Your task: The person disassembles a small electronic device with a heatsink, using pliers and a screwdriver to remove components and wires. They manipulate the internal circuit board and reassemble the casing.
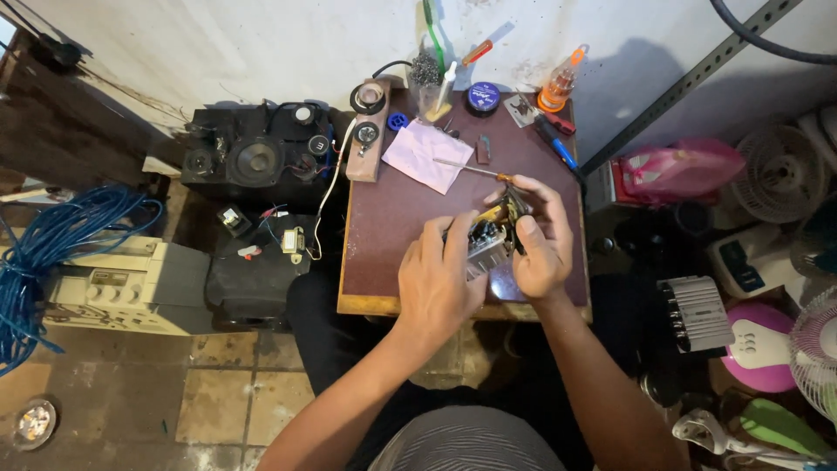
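Left hand (438,277), right hand (539,240): both grips pinching circuit module (485,242) (above small table (392,209)).

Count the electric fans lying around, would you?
3, all at the right: a white fan at the upper edge, another fan low down, a dark one between; more may be hidden.

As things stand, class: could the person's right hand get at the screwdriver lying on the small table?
Probably yes. The screwdriver lies just beyond the right hand with nothing between, though that hand is busy gripping the small electronic part.
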